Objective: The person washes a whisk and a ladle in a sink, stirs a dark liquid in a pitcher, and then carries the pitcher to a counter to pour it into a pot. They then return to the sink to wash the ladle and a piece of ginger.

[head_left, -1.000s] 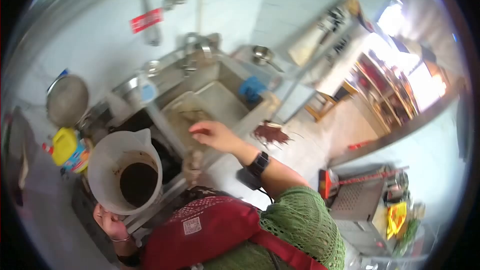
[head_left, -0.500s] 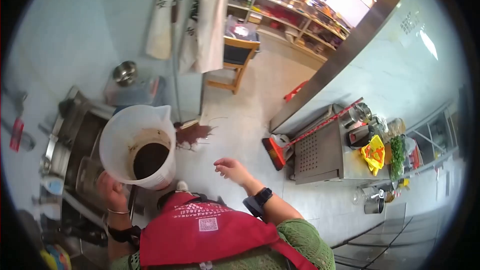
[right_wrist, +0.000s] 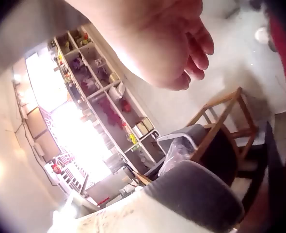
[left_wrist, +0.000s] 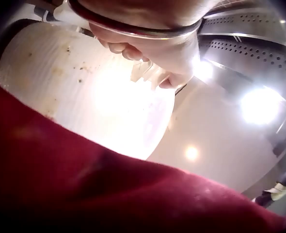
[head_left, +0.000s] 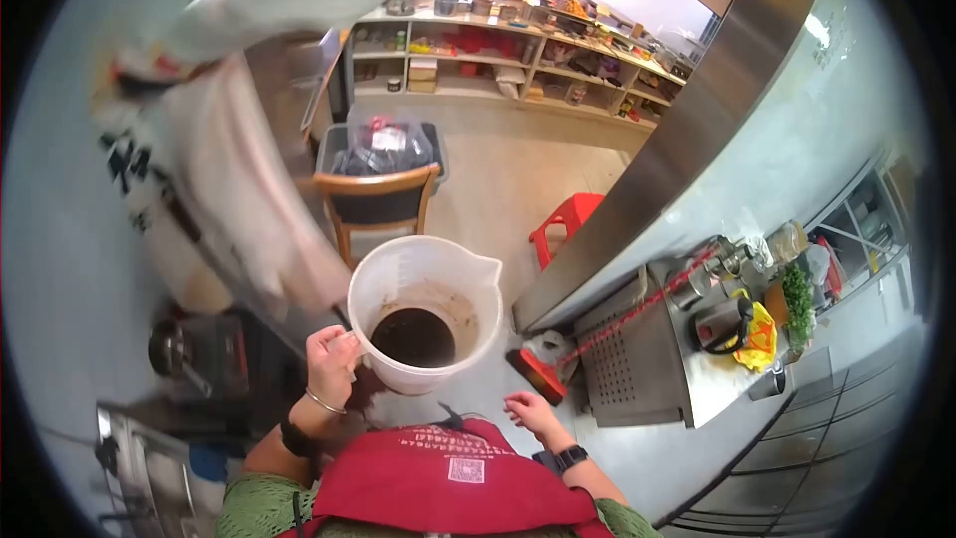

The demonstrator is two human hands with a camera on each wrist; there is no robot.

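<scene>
A white translucent pitcher [head_left: 468, 309] with dark liquid [head_left: 413, 337] in its bottom is held upright in front of the red apron [head_left: 438, 483]. My left hand [head_left: 333, 371] grips it at its left side, fingers curled round the handle. In the left wrist view the left hand [left_wrist: 152, 58] lies against the pitcher wall [left_wrist: 51, 73], whose contents are hidden there. To the right of the pitcher, my right hand [head_left: 536, 416] hangs loosely curled and holds nothing. The right wrist view shows this hand [right_wrist: 162, 43] with relaxed, bent fingers.
A wooden chair [head_left: 378, 201] stands beyond the pitcher, before a grey bin [head_left: 438, 154]. A red stool [head_left: 570, 224] is by the metal-edged wall. On the right, a broom [head_left: 543, 375] leans near a steel cabinet [head_left: 622, 364]. A hanging curtain [head_left: 249, 169] is at left; shelves [head_left: 468, 80] line the back.
The view has swung away from the sink toward the doorway and shelves. The pitcher, still in my left hand, now appears nearer the middle; my right hand has drawn back from over the sink.
</scene>
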